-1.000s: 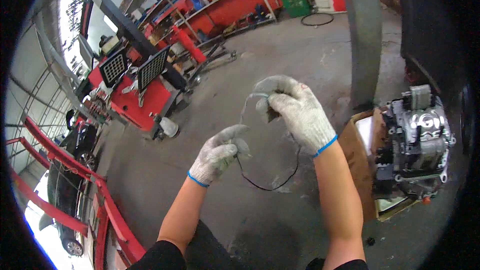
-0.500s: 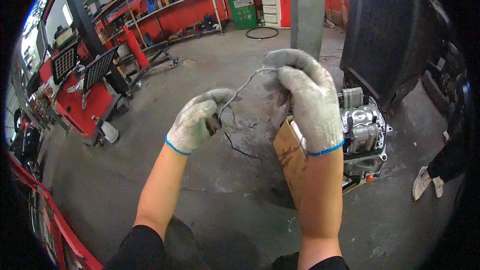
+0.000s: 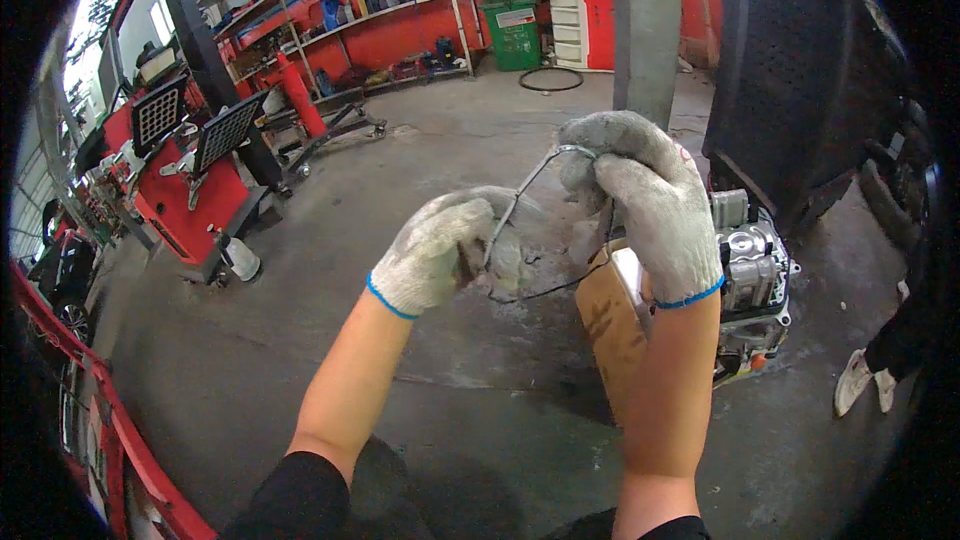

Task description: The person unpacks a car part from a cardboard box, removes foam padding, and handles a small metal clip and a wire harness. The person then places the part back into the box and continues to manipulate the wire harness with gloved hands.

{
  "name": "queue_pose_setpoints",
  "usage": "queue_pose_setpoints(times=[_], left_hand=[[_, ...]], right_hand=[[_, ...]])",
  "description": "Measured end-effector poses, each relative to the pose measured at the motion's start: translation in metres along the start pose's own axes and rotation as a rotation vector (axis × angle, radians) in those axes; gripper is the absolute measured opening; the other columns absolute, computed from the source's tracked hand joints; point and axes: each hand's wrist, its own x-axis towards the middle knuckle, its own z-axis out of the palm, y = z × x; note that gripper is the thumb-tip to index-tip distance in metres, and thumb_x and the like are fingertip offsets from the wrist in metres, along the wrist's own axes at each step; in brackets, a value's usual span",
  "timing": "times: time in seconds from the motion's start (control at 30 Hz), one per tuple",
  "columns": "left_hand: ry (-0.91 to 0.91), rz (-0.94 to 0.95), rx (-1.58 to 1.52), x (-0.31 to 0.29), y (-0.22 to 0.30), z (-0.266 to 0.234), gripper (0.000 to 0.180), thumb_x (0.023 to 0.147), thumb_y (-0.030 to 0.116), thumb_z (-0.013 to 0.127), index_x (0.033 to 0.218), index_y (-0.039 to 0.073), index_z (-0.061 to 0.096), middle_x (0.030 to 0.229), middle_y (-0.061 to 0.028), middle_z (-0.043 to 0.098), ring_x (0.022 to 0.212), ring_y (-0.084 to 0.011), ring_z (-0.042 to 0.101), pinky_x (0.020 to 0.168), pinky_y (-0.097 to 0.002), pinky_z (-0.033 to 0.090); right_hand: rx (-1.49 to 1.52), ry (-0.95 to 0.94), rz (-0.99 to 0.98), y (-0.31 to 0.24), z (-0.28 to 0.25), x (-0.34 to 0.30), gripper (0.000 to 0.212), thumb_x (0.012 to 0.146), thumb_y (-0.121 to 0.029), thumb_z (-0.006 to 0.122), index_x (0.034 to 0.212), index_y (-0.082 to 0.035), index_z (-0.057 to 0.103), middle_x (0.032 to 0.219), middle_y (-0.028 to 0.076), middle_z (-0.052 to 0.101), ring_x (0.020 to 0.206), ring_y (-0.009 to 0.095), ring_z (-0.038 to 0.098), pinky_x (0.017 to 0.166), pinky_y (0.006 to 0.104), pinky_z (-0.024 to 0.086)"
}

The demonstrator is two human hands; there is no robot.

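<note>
A thin, dark, flexible cord (image 3: 517, 198) runs in a loose loop between my gloved hands. It looks like a narrow seal or gasket strip, but I cannot make out its exact kind. My right hand (image 3: 650, 202), higher up, pinches the top of the loop between thumb and fingers. Lower and to the left, my left hand (image 3: 440, 248) has its fingers curled around the loop's other side, its fingertips partly blurred. The lower stretch of cord sags between the two hands, over the floor. Both gloves are pale knit with blue cuffs.
Behind my right forearm stand a cardboard box (image 3: 603, 325) and a silver metal gearbox-like assembly (image 3: 752, 265). A grey pillar (image 3: 644, 40) and large black panel (image 3: 775, 70) rise beyond. Red equipment (image 3: 185, 205) and a spray bottle (image 3: 238, 257) stand left. A person's shoe (image 3: 852, 383) shows at right.
My view has shifted, moving the surroundings right and slightly down. The cord's formerly dangling lower end now curves up toward my right hand, forming a loop. Both hands still grip it.
</note>
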Motion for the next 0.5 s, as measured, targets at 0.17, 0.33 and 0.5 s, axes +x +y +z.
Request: queue_pose_setpoints(times=[0.17,0.33,0.5], left_hand=[[-0.063,-0.042,-0.029,-0.005,0.017,0.025,0.048,0.088,0.036,0.07,0.107,-0.007,0.064,0.077,-0.0155,0.069,0.069,-0.0295,0.069,0.064,-0.0418,0.057],[-0.027,-0.001,0.03,-0.003,0.018,0.033,0.026,0.092,0.016,0.064,0.107,-0.006,0.066,0.082,-0.0115,0.07,0.072,-0.0205,0.068,0.067,-0.0326,0.056],[0.068,0.029,0.237,-0.003,0.016,0.031,0.024,0.092,0.016,0.066,0.105,-0.004,0.067,0.087,-0.0109,0.071,0.075,-0.0183,0.066,0.071,-0.0323,0.054]], right_hand=[[0.004,0.038,0.0,-0.001,0.0,0.0,0.029,0.089,-0.001,0.052,0.113,0.002,0.069,0.096,0.009,0.072,0.081,0.014,0.066,0.072,0.0299,0.054],[-0.051,-0.037,-0.049,0.004,-0.009,0.002,0.028,0.091,-0.006,0.052,0.113,0.003,0.068,0.097,0.009,0.072,0.08,0.014,0.066,0.071,0.0293,0.054],[-0.06,-0.111,-0.064,0.005,-0.004,0.002,0.027,0.096,-0.013,0.055,0.113,0.002,0.069,0.087,0.007,0.072,0.075,0.012,0.065,0.068,0.0285,0.053]])
